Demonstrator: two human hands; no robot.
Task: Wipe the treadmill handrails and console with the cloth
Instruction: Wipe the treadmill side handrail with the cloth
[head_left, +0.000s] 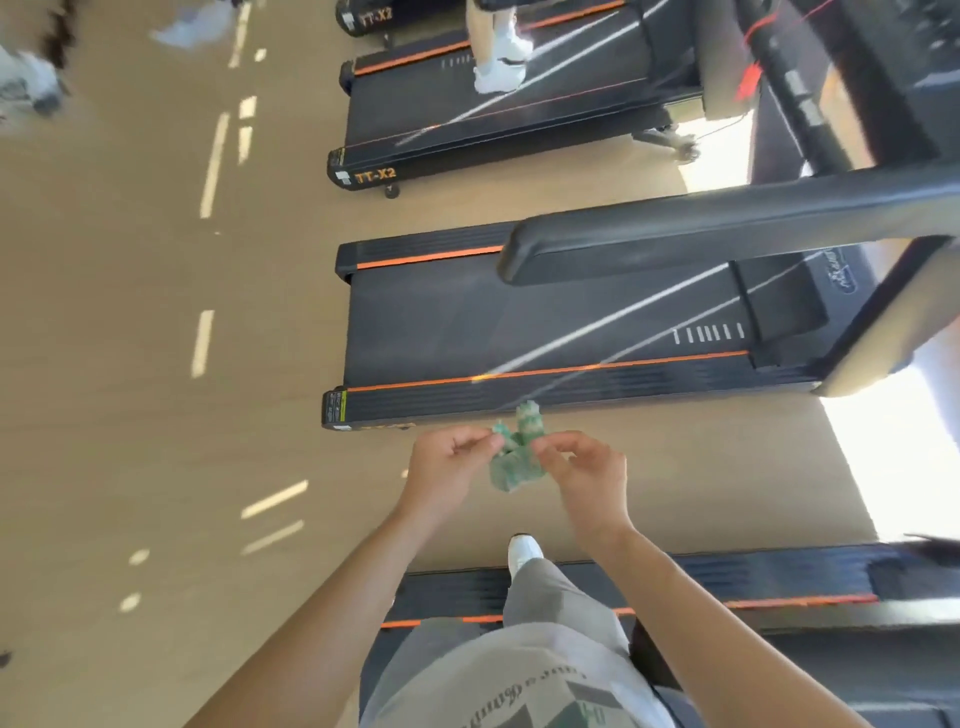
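Cloth (514, 457) — green, crumpled, pinched between left hand (451, 462), right hand (584, 467)

Tan floor (156, 364); white sneakers (501, 73) beyond

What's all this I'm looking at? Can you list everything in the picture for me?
Cloth: one, green, crumpled, held up between both hands.
Treadmills: four at least partly in view, black with orange stripes, in a row from the picture's bottom to its top.
Handrail: one, black, over the middle treadmill's deck.
Cord: one, red, top right.
Another person's shoes: two, white, on a farther treadmill's belt.
Floor: tan, with bright streaks of light, on the left.
Leg: one, in grey trousers with a white shoe, at the bottom.
Left hand: pinches the cloth's left side.
Right hand: pinches the cloth's right side.
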